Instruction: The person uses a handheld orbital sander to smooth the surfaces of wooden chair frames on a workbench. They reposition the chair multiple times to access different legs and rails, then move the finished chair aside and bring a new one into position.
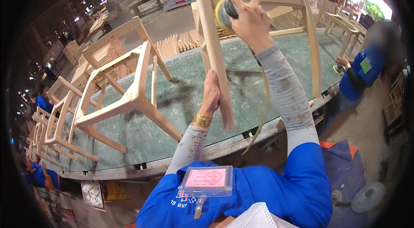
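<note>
A bare wooden chair frame stands before me on a green worktable. My left hand is wrapped against its near left leg, partly hidden behind the wood. In my right hand is a round, dark sander with a yellow rim, held at the frame's upper left corner. A thin hose hangs from under my right wrist down past the table's front edge. Whether the sander's pad touches the wood I cannot tell.
Another chair frame stands close on my left, with several more beyond it. Wooden slats are stacked behind the table. A co-worker in blue works at the right end, near further chair frames.
</note>
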A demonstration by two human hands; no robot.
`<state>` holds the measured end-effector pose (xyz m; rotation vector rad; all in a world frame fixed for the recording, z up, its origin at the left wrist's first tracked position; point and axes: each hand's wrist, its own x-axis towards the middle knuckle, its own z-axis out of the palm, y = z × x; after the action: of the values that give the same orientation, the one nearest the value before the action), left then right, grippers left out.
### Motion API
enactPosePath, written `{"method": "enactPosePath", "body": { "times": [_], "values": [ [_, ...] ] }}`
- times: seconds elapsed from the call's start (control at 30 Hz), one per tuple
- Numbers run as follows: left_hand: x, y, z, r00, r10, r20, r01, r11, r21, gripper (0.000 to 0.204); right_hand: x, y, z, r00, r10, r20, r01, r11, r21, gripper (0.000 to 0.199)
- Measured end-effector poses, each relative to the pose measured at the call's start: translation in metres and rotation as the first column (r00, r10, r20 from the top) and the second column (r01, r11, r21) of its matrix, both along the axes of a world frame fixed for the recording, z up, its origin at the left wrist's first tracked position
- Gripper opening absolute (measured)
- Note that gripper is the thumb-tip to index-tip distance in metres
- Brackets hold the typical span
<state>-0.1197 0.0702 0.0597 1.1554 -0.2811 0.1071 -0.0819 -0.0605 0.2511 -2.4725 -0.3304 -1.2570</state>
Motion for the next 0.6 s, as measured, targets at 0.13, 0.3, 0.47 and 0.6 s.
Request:
{"method": "enactPosePath", "body": {
  "times": [0.13,0.3,0.47,0.6],
  "values": [
    [0.012,-0.002,0.004,0.996,-0.078,-0.05,0.069,0.986,-0.155,0.035,-0.037,-0.023,-0.019,0.992,-0.035,-0.119,0.047,0.994,0.099,0.065],
    [0.017,-0.004,0.0,0.959,-0.276,-0.061,0.219,0.86,-0.46,0.033,-0.093,-0.077,-0.071,0.993,-0.122,0.003,0.118,0.97,0.21,0.065],
    [0.027,0.001,-0.01,0.905,-0.424,0.036,0.347,0.686,-0.639,0.033,-0.138,-0.082,-0.108,0.976,-0.214,-0.05,0.22,0.947,0.233,0.068],
    [0.041,0.013,-0.01,0.829,-0.54,0.143,0.492,0.585,-0.644,0.033,-0.154,-0.068,-0.121,0.981,-0.185,-0.066,0.196,0.946,0.257,0.068]
  ]
}}
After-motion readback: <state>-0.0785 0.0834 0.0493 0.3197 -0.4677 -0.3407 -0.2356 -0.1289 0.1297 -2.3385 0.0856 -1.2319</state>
